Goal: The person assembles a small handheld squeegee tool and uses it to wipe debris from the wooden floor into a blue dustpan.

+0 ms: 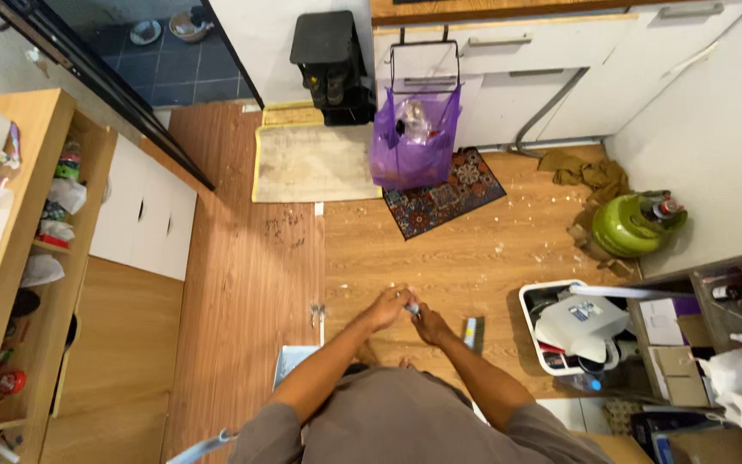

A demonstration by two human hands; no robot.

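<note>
Both hands met over the wooden floor: left hand and right hand pinched a small tube; steady, close grip suited it.

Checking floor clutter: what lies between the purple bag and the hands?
In the head view, a patterned mat below the purple bag, then crumb-speckled wood floor to the hands.

Two hands are seen, with one purple bag, one green gas cylinder, two mats and one white bin near them.
</note>
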